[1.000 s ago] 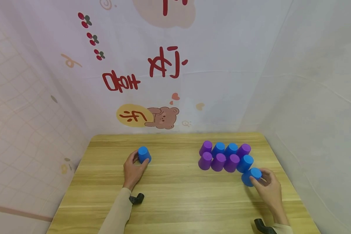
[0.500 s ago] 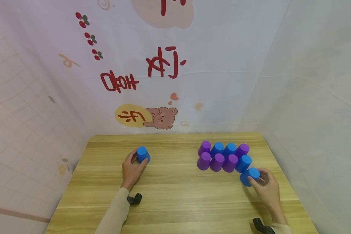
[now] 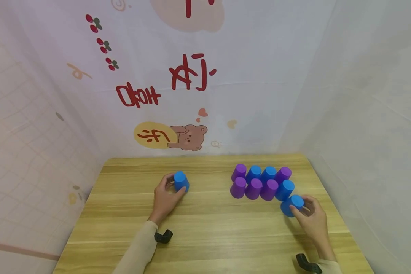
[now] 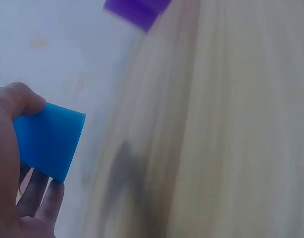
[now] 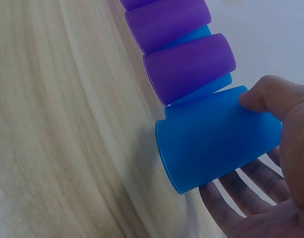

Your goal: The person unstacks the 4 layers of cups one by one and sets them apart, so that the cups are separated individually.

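Holding a blue cup [image 3: 181, 181] upside down left of centre on the wooden surface [image 3: 205, 228], the left hand [image 3: 166, 199] keeps its grip curled round it. The right hand [image 3: 313, 219] grips another blue cup [image 3: 292, 205] at the near end of the purple and blue cluster [image 3: 260, 182], touching its neighbour. A careless nudge there would likely topple adjoining cups.

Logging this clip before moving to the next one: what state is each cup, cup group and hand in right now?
Left hand: grips a blue cup.
Left blue cup: upside down, held.
Right hand: grips another blue cup.
Right blue cup: upside down, held, beside the group.
Cup group: purple and blue, upside down, two rows, standing on the table.
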A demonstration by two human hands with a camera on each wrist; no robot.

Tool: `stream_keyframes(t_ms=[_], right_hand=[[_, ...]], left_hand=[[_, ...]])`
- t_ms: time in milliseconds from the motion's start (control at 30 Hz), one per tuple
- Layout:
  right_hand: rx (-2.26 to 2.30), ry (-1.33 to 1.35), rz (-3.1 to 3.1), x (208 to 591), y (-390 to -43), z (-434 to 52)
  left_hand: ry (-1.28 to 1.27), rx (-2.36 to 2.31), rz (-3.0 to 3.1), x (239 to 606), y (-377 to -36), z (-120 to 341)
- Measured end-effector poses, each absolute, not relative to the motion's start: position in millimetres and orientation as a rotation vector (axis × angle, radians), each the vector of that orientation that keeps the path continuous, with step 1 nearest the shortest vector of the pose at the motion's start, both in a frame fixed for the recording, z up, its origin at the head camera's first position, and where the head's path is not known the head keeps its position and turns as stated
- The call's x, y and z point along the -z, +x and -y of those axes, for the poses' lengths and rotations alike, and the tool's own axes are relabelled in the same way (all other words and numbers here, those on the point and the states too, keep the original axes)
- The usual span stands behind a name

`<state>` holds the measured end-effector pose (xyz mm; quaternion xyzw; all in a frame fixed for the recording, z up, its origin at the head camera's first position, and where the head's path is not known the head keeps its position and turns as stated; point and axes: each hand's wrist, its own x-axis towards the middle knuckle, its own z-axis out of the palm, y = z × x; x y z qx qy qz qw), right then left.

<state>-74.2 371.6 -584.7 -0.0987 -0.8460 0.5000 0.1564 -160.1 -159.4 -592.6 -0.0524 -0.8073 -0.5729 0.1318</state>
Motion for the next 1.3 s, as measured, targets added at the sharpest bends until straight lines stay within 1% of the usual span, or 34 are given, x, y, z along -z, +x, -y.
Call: stream_keyframes(t_ms=[300,500,700,867,1300], right_hand=[[-1.425,-0.288,2.437,585,-74,-374],[-1.401,-0.288,2.455,586,-76,-374],[-1.381,-0.294,2.466,588,-76,-375],[-1.382,-0.303,2.462,589,-75,-377],[-1.405,-0.291,2.455,587,-75,-376]], left_hand=[[-0.476,1.656,2.358,574,-141,100],[-0.725,1.671,2.35,572,-124,61],[-0.866,1.704,2.377,574,-114,24],[-0.924,1.753,2.385,576,-110,-7],[-0.813,1.759,2.477,590,-105,-86]])
